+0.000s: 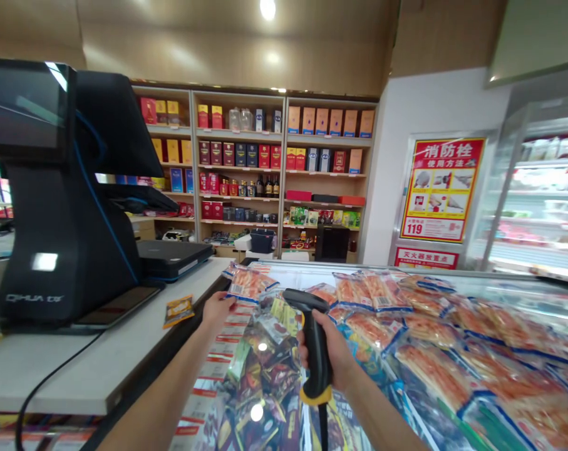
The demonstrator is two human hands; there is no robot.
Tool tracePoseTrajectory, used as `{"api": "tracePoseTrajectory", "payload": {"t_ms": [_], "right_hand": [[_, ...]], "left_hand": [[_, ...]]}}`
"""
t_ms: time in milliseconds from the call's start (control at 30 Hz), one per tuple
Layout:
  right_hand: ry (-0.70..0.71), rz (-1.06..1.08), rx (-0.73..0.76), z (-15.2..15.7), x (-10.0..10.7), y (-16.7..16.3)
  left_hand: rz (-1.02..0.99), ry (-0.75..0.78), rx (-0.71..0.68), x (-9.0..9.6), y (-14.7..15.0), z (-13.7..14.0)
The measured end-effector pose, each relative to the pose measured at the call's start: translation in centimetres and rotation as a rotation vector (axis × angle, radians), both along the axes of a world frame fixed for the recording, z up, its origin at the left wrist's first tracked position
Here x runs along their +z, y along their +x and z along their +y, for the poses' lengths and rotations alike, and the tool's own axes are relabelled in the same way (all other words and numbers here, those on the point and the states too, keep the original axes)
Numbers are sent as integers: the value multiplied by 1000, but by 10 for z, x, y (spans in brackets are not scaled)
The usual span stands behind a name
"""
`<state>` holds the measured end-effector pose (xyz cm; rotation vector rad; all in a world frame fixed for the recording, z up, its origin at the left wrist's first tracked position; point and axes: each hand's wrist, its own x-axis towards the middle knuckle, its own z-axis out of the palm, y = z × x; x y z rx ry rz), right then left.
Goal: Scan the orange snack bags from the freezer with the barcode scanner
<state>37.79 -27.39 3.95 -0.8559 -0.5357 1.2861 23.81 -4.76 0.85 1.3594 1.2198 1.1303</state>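
My right hand (333,347) is wrapped round the handle of a black and yellow barcode scanner (317,351), its head tilted toward the left and its cable hanging down. My left hand (219,309) reaches forward and pinches the near left edge of a clear, blue-edged food packet (250,283) with pinkish-orange contents. The packet's barcode label faces up. Below both hands lies a glass-topped display case (262,346) holding many small wrapped packets. More blue-edged food packets (372,291) are piled to the right of the scanner.
On the left, a black checkout terminal (53,238) stands on a white counter (100,369), with a small orange packet (178,311) near the counter's edge. Shelves of boxed goods (239,156) line the back wall. A lit refrigerated cabinet (542,200) is at the right.
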Motion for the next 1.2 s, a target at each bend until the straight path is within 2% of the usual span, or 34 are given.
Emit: {"api": "tracePoseTrajectory", "payload": {"t_ms": [300, 533, 667, 800, 1033, 1200], "right_hand": [[33, -25, 18, -22, 10, 9], [-3, -78, -41, -32, 13, 29], [-15, -161, -145, -35, 13, 52], [5, -243, -320, -38, 16, 84], [9, -218, -560, -52, 17, 134], [-14, -184, -551, -61, 13, 140]], "left_hand": [[-161, -121, -160, 9, 43, -51], [-217, -166, -240, 11, 70, -71], [-217, -181, -257, 7, 80, -76], [-179, -197, -272, -2, 92, -79], [-13, -197, -352, -20, 121, -81], [146, -80, -336, -26, 145, -69]]}}
